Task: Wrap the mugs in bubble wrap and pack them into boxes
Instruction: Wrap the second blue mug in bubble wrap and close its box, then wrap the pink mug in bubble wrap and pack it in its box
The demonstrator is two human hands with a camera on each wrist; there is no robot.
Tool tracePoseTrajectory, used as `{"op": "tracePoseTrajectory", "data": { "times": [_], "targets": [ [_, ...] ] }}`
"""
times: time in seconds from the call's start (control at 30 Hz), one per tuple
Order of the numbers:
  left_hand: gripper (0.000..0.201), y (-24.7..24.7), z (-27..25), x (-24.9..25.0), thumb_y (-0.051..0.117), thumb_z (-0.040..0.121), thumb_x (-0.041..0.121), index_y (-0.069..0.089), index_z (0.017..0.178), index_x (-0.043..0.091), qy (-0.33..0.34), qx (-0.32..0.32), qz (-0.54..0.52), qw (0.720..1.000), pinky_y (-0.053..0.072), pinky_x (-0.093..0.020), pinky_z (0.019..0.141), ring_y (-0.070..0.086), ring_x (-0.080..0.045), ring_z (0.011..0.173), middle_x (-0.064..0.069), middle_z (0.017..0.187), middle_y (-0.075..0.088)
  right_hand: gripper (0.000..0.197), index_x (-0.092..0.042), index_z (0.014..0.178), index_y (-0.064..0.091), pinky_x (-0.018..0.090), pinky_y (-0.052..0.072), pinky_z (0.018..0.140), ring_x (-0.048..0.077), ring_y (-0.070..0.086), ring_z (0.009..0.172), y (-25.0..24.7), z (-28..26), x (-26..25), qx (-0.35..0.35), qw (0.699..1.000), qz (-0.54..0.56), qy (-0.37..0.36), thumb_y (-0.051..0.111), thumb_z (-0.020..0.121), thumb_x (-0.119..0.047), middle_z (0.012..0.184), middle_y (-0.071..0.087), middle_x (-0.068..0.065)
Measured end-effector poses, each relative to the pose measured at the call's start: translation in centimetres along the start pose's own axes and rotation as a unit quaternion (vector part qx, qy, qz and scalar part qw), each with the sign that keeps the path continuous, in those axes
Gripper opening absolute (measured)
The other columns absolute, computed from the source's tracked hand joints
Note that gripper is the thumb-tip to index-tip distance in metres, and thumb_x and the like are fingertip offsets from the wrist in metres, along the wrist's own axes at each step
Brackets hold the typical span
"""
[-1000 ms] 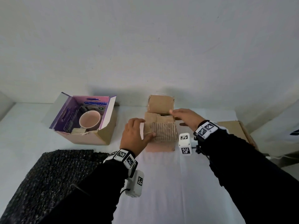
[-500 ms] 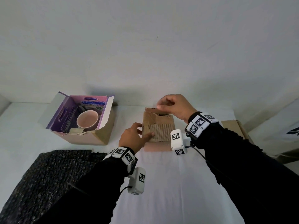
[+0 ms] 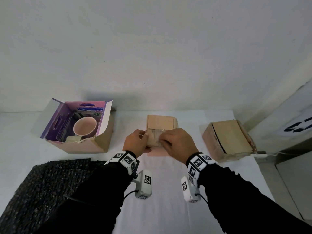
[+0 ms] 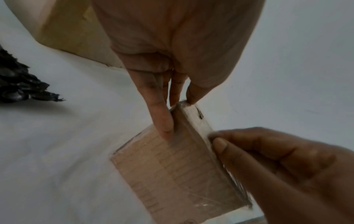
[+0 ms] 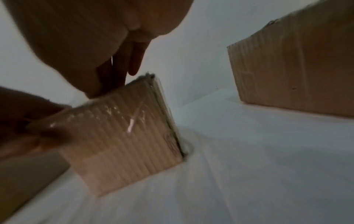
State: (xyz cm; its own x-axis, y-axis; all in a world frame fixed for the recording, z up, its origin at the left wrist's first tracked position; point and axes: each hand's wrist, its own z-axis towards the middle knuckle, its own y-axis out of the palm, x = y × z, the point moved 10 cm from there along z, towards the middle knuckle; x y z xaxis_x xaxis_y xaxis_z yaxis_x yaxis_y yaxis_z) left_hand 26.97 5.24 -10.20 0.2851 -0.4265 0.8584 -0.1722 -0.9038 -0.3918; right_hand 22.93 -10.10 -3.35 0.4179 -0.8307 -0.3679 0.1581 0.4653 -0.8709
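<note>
While our left hand (image 3: 137, 142) grips the small box (image 3: 161, 123) by its taped front, our right hand (image 3: 177, 143) pinches the same edge.

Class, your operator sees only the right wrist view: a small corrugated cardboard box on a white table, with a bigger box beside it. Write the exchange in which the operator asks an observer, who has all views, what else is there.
Operator: Is any mug in sight?
Observer: Yes. The head view shows a pink mug standing unwrapped in an open purple-lined cardboard box at the far left.
Operator: Where is the wrap?
Observer: A black sheet of bubble wrap lies at the near left.
Operator: Is the small box's top closed?
Observer: From above, the small brown corrugated cardboard box has its top flaps folded down.
</note>
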Motion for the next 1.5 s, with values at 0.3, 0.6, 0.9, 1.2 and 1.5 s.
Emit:
{"op": "tracePoseTrajectory", "data": {
  "times": [0.3, 0.6, 0.9, 1.2, 1.5],
  "targets": [
    [0.017, -0.2, -0.7, 0.2, 0.055, 0.096, 0.023, 0.058, 0.106, 0.011, 0.025, 0.002, -0.019, 1.0, 0.061, -0.043, 0.064, 0.07, -0.028, 0.059, -0.005, 0.097, 0.064, 0.048, -0.012, 0.122, 0.056, 0.037, 0.042, 0.098, 0.024, 0.05, 0.117, 1.3, -1.1, -1.2, -0.035, 0.995, -0.065, -0.065, 0.058, 0.085, -0.042, 0.125, 0.056, 0.004],
    [0.025, -0.2, 0.5, 0.2, 0.06, 0.081, 0.046, 0.068, 0.096, 0.028, 0.05, 0.007, 0.109, 0.993, 0.055, -0.037, 0.082, 0.067, -0.019, 0.083, 0.005, 0.085, 0.073, 0.059, -0.013, 0.137, 0.053, 0.038, 0.039, 0.109, 0.023, 0.05, 0.13, 2.6, -3.2, -0.7, -0.044, 0.99, -0.095, -0.091, 0.035, 0.082, -0.001, 0.14, 0.054, 0.004],
    [0.019, 2.2, -0.9, 2.0, 0.062, 0.091, 0.035, 0.067, 0.103, 0.021, 0.086, 0.006, 0.125, 0.988, 0.053, -0.025, 0.075, 0.068, -0.003, 0.067, 0.01, 0.08, 0.071, 0.024, -0.014, 0.099, 0.064, 0.034, 0.046, 0.063, 0.025, 0.057, 0.079, -1.3, -3.6, 0.2, 0.039, 0.993, -0.096, -0.064, 0.066, 0.077, -0.004, 0.092, 0.065, 0.004],
    [0.003, -8.0, -7.5, -1.1, 0.065, 0.088, 0.03, 0.068, 0.089, 0.031, 0.088, 0.061, 0.156, 0.982, 0.051, -0.024, 0.074, 0.066, -0.002, 0.07, 0.014, 0.078, 0.071, 0.022, -0.025, 0.106, 0.06, 0.035, 0.049, 0.071, 0.013, 0.059, 0.078, 2.3, 0.6, -9.5, -0.091, 0.983, 0.134, -0.091, 0.054, 0.086, -0.021, 0.088, 0.063, -0.008],
    [0.008, -23.5, -14.3, -12.2, 0.058, 0.091, 0.031, 0.063, 0.086, 0.033, -0.011, 0.135, 0.296, 0.946, 0.045, -0.027, 0.067, 0.061, -0.015, 0.077, 0.008, 0.077, 0.063, 0.025, -0.024, 0.109, 0.062, 0.036, 0.05, 0.083, 0.015, 0.059, 0.095, 12.2, 0.1, -22.6, -0.247, 0.948, 0.166, -0.116, 0.062, 0.084, -0.028, 0.105, 0.063, -0.003]
  ]
}}
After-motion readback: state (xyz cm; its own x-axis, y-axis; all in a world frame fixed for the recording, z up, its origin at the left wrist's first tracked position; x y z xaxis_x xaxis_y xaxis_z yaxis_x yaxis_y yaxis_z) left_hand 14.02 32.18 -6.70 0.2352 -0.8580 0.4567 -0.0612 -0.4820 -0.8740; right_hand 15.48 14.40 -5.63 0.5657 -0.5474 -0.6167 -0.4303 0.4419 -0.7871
